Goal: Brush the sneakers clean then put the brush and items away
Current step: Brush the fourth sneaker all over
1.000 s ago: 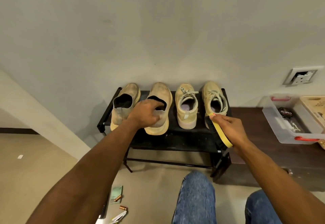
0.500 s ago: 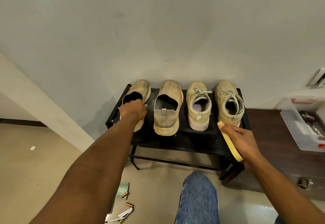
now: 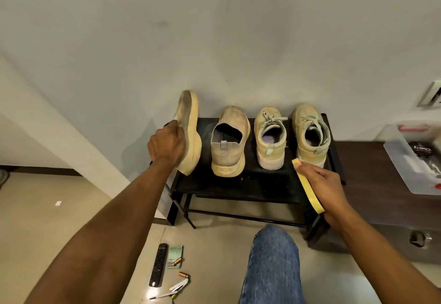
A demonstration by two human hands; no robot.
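Several pale yellow sneakers belong to a low black rack [image 3: 253, 189] against the wall. My left hand [image 3: 167, 145] grips the leftmost slip-on sneaker [image 3: 189, 132] and holds it lifted and tipped on its side, sole facing right. Its twin slip-on [image 3: 229, 144] and two laced sneakers [image 3: 270, 140] [image 3: 311, 136] stand upright on the rack, heels toward me. My right hand [image 3: 322, 184] holds a brush with a yellow back [image 3: 307, 190] over the rack's right front corner, just in front of the rightmost sneaker.
A dark wooden cabinet [image 3: 372, 196] stands right of the rack, bearing a clear plastic box [image 3: 410, 160] with a round polish tin. On the floor lie a remote [image 3: 158, 264], a small green pack, batteries and pens. My jeans-clad knee [image 3: 272, 263] is in front.
My left hand moved from the second slip-on to the leftmost one, then lifted it and turned it onto its side. The right hand with the brush stayed by the rightmost sneaker.
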